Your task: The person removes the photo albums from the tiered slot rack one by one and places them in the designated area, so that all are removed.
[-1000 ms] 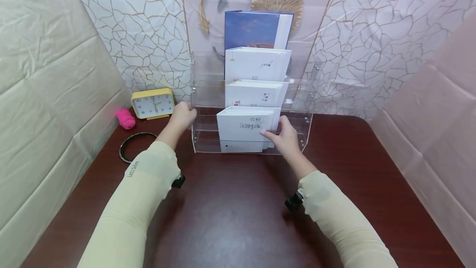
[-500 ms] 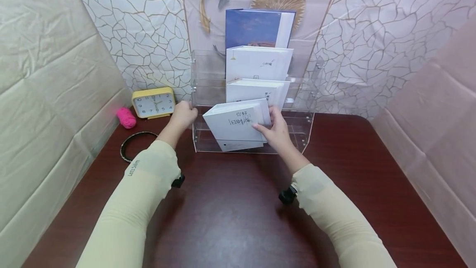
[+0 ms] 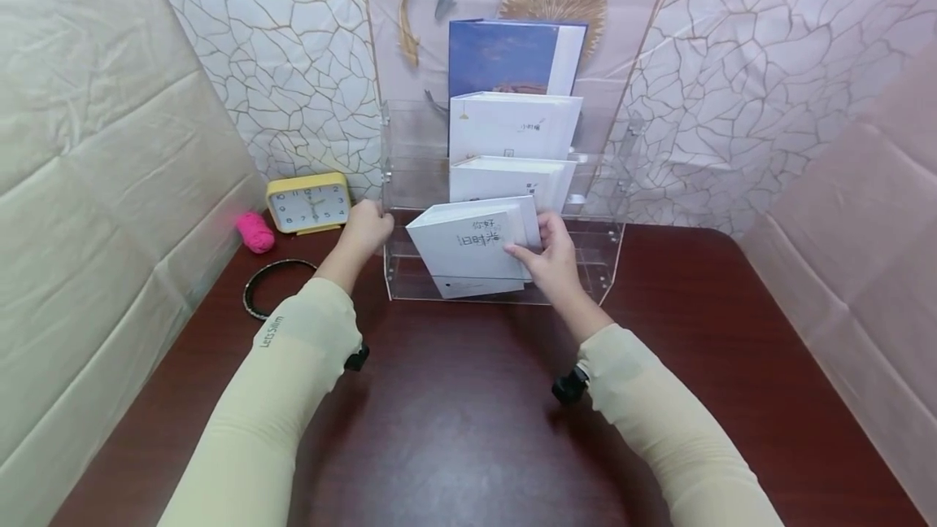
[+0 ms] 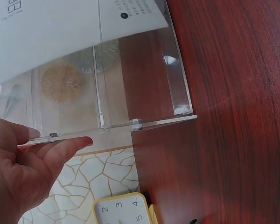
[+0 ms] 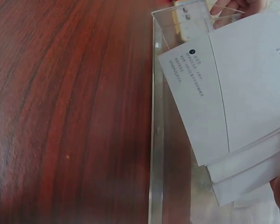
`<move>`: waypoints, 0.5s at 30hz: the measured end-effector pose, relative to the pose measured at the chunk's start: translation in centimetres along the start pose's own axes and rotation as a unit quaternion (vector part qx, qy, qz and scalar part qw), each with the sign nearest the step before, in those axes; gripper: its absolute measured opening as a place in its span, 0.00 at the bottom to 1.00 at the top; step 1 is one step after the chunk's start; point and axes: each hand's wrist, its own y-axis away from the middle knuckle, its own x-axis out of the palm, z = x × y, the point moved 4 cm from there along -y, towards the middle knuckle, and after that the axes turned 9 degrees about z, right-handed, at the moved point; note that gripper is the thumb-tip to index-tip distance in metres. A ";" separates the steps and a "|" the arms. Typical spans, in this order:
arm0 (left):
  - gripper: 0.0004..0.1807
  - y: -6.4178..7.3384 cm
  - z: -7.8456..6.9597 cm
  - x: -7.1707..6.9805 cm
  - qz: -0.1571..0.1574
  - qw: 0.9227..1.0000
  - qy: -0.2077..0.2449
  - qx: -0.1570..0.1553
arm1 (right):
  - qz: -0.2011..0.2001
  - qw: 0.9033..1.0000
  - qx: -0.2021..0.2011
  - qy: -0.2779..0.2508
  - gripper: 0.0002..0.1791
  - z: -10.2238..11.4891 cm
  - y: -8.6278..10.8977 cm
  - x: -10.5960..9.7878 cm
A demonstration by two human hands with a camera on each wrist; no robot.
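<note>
A white book [image 3: 468, 242] with dark lettering leans tilted to the left in the lowest tier of a clear acrylic rack [image 3: 609, 254]. My right hand [image 3: 558, 263] pinches its right edge, thumb on the front cover and fingers behind. In the right wrist view, the lower corner of the white book [image 5: 196, 102] shows behind the rack's front strip. My left hand [image 3: 366, 228] holds the rack's left side panel; in the left wrist view, the thumb and fingers of the left hand [image 4: 25, 172] lie on opposite faces of that panel.
Behind stand two more white books [image 3: 512, 124] [image 3: 505, 176] and a tall blue book [image 3: 505, 55] in higher tiers. At left are a yellow clock [image 3: 309, 203], a pink yarn ball [image 3: 255, 232] and a dark ring [image 3: 252, 293] on the brown table [image 3: 454, 413]. Fabric walls surround the table.
The front white book has gone from nearly upright to tilted left, its right side raised by my right hand. Over the last half second it barely moves. My left hand stays on the rack.
</note>
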 end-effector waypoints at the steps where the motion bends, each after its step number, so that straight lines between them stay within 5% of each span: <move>1: 0.14 0.0 0.0 0.1 0.001 1.000 0.001 0.001 | -0.002 1.000 0.003 0.003 0.24 0.1 0.0 -0.2; 15: 0.16 0.2 -0.1 0.0 0.003 1.000 0.003 0.007 | -0.033 0.998 0.020 -0.056 0.22 -0.9 -2.0 -4.1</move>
